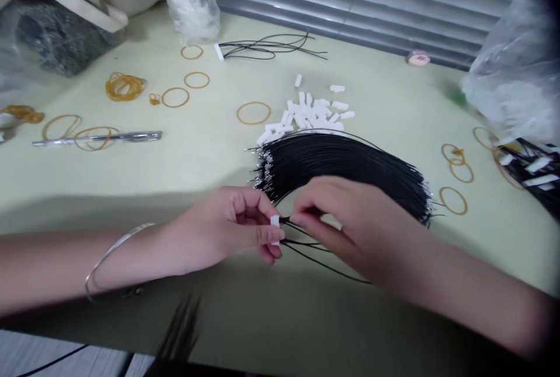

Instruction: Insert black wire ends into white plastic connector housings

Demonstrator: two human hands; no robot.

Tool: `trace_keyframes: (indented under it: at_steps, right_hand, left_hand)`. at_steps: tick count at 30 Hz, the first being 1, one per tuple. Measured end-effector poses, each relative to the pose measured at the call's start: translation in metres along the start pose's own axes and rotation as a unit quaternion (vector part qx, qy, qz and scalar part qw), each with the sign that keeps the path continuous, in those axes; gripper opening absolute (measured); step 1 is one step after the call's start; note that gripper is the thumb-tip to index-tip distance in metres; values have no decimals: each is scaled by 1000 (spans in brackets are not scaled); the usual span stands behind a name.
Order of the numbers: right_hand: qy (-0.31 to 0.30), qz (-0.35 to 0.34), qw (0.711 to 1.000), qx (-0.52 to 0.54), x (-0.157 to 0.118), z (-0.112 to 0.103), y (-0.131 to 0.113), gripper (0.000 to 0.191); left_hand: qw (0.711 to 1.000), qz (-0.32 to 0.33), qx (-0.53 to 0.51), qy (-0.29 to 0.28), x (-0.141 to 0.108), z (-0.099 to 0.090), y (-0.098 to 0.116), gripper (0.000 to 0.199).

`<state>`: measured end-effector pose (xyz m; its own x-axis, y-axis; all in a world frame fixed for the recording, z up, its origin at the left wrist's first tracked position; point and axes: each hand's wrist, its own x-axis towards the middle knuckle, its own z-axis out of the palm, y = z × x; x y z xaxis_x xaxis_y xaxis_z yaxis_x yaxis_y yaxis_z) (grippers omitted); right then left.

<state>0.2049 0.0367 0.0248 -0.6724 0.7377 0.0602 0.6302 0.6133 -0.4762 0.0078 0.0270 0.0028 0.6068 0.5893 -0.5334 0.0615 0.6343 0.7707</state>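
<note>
Near the front middle of the table, my left hand (245,225) pinches a small white connector (275,230) between thumb and fingers. Several thin black wires run rightward out of the connector. My right hand (341,213) is closed on one or more of these wires just right of the connector; its fingertips hide the exact number. Behind my hands lies a thick curved bundle of black wires (336,161) with silvery ends at both sides. A pile of loose white connectors (312,113) sits right behind the bundle.
A connector with black wires (271,46) lies at the back. Rubber bands (123,86) and a pen (140,136) are at the left. A wrapped cup (192,0) and a bag (56,27) stand back left. More wired connectors (540,170) and clear plastic (516,73) are at the right.
</note>
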Motion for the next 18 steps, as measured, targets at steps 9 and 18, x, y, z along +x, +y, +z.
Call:
trace_keyframes:
  at_steps: [9,18]
  right_hand:
    - [118,-47,986,-106,26,10,51,10]
    - [129,-18,990,-48,6,-15,31,5]
  left_hand:
    - [1000,-16,19,-17,0,0,-1,13]
    - [1000,17,-22,-7,0,-3,-3,13]
